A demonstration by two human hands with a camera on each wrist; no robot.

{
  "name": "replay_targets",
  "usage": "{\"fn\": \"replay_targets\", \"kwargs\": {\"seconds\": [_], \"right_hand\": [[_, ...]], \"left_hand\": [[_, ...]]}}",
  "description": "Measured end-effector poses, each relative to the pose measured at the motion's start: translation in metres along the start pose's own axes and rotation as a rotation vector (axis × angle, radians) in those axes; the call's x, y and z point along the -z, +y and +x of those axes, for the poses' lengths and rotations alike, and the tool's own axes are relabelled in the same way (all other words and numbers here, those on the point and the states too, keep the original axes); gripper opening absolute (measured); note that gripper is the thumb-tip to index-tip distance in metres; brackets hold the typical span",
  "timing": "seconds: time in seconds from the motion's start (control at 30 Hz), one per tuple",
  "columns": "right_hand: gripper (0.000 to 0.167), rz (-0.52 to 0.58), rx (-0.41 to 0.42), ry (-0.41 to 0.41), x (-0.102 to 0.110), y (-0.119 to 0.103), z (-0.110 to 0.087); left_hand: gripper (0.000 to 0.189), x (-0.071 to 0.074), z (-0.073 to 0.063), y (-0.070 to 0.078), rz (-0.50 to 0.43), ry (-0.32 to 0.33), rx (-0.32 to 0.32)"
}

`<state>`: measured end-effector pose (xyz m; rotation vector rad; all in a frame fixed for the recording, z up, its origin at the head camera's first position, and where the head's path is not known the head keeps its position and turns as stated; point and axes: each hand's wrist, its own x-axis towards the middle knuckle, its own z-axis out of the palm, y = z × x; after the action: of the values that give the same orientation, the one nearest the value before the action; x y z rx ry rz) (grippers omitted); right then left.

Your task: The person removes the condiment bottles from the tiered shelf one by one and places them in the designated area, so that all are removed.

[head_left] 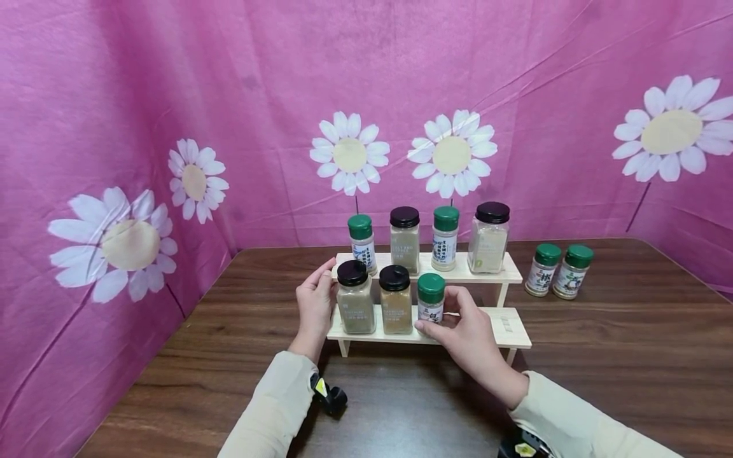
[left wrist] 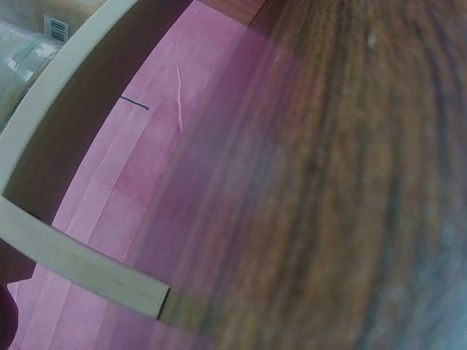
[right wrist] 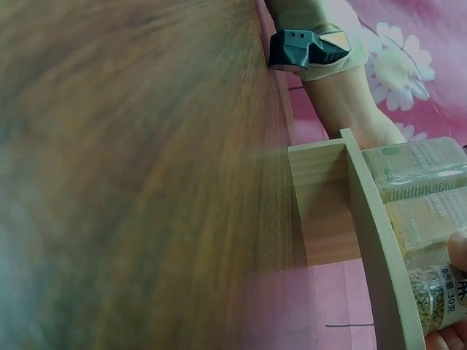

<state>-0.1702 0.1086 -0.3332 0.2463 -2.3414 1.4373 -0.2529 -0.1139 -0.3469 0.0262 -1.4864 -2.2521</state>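
Observation:
In the head view, my right hand (head_left: 472,331) pinches a small green-capped spice jar (head_left: 431,300) between thumb and fingers. This jar stands upright at the right of the front row on the lower tier of a pale wooden two-step rack (head_left: 504,326). Two black-lidded spice jars stand left of it, one with tan powder (head_left: 396,302) and one with greyish powder (head_left: 356,299). Beside the rack's left end is my left hand (head_left: 314,308), its fingers extended toward the upper tier; the greyish jar partly hides its fingertips. Seeds fill the pinched jar (right wrist: 427,299) in the right wrist view.
Along the upper tier stand green-capped jars (head_left: 445,240) and black-lidded jars (head_left: 489,240). Two more green-capped jars, one on the left (head_left: 542,271) and one on the right (head_left: 571,273), stand on the brown wooden table (head_left: 229,356) right of the rack. A pink daisy-print cloth (head_left: 275,76) hangs behind.

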Motion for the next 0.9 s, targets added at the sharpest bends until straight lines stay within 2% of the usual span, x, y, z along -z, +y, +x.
{"fn": "replay_targets", "kwargs": {"seconds": [0.17, 0.43, 0.7, 0.9], "right_hand": [[0.05, -0.003, 0.019, 0.029, 0.001, 0.0, -0.001], [0.05, 0.025, 0.041, 0.033, 0.005, -0.001, -0.003], [0.05, 0.038, 0.101, 0.087, 0.009, 0.0, -0.003], [0.047, 0.056, 0.117, 0.111, 0.013, 0.001, -0.002]], "left_hand": [[0.032, -0.001, 0.0, 0.001, 0.0, -0.004, 0.006], [0.032, 0.0, 0.0, 0.0, 0.013, -0.003, 0.006], [0.032, 0.002, 0.0, 0.0, 0.013, -0.028, -0.019], [0.032, 0.002, 0.001, 0.001, 0.012, -0.03, -0.015]]}}
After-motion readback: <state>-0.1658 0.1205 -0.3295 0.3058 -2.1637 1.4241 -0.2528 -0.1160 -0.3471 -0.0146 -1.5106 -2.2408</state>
